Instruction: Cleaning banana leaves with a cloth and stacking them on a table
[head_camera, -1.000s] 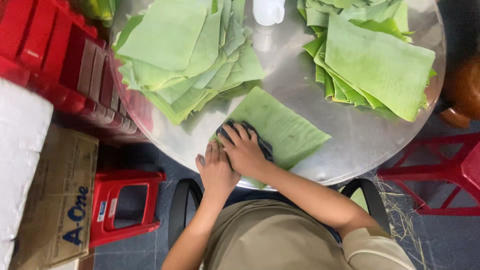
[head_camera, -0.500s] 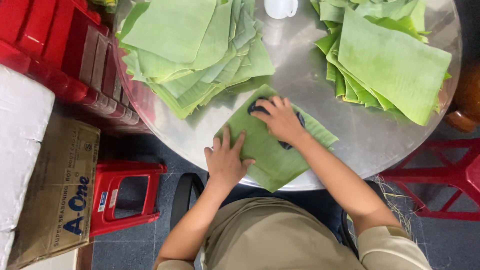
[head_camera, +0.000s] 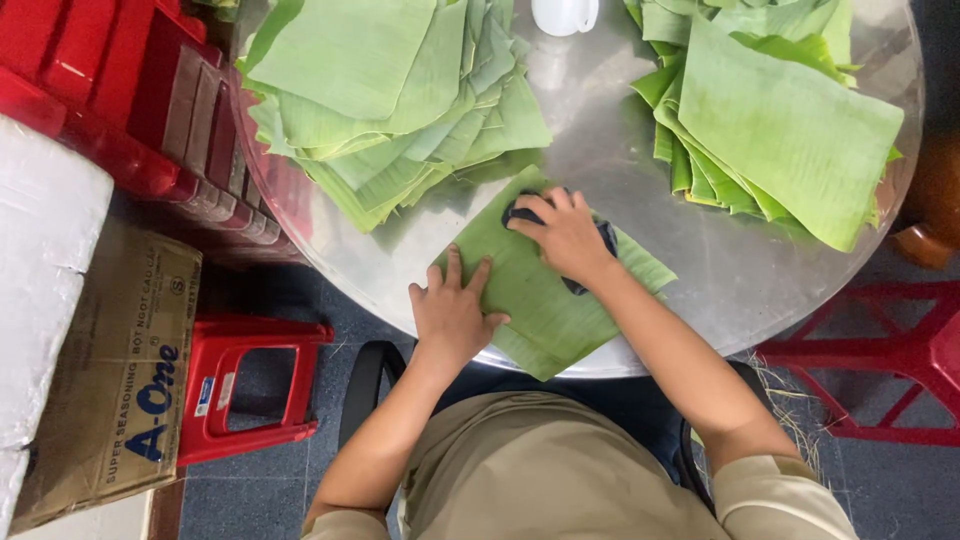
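A single green banana leaf piece (head_camera: 545, 290) lies flat at the near edge of a round metal table (head_camera: 700, 270). My left hand (head_camera: 450, 310) presses flat on the leaf's near left part, fingers spread. My right hand (head_camera: 565, 235) rests on a dark cloth (head_camera: 605, 240) at the leaf's far end, fingers closed over it. One pile of cut leaves (head_camera: 390, 100) sits at the table's far left, another pile (head_camera: 780, 120) at the far right.
A white cup (head_camera: 565, 15) stands at the table's far edge between the piles. Red plastic stools (head_camera: 250, 385) stand left and right (head_camera: 880, 350) of the table. Red crates (head_camera: 110, 90), a cardboard box (head_camera: 115, 380) and a white foam block (head_camera: 40, 280) sit at the left.
My right hand has slid the dark cloth up the leaf, away from me. My left hand moved onto the leaf's near left part and now holds it flat.
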